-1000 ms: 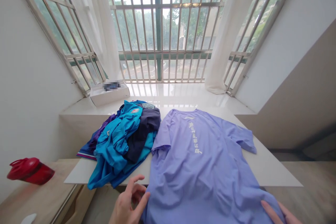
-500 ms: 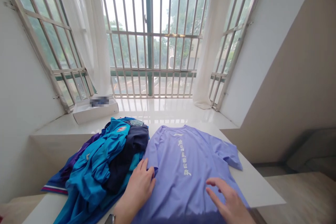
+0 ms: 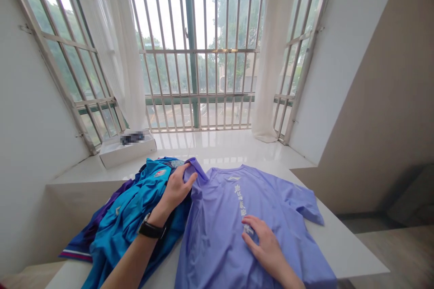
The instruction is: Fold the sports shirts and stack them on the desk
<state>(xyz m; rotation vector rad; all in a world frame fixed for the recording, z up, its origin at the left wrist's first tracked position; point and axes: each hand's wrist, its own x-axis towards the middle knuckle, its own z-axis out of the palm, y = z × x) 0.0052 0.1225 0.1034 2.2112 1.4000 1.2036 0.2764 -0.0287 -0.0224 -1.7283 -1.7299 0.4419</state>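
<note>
A lavender T-shirt point(image 3: 217, 235) lies spread on the white ledge, with a column of pale printed characters down its middle. Its left sleeve point(image 3: 195, 167) is raised and folded upward, and my left hand point(image 3: 178, 185) grips the cloth there; the fingertips are partly hidden behind it. My right hand point(image 3: 262, 239) is over the lower middle of the shirt, fingers apart and curved, covering part of the print. Whether it touches the fabric I cannot tell. Under my left forearm is a heap of blue, navy and purple clothes point(image 3: 125, 212).
On the windowsill point(image 3: 217, 144) at the back left stands a shallow white box point(image 3: 129, 153) with a blurred dark item on top. Metal bars point(image 3: 224, 72) and sheer curtains point(image 3: 267, 76) front the window. The ledge's edge point(image 3: 359, 253) runs along the right.
My left hand has moved up and away from me, lifting the left sleeve. My right hand has shifted left over the print. The camera view has tilted slightly.
</note>
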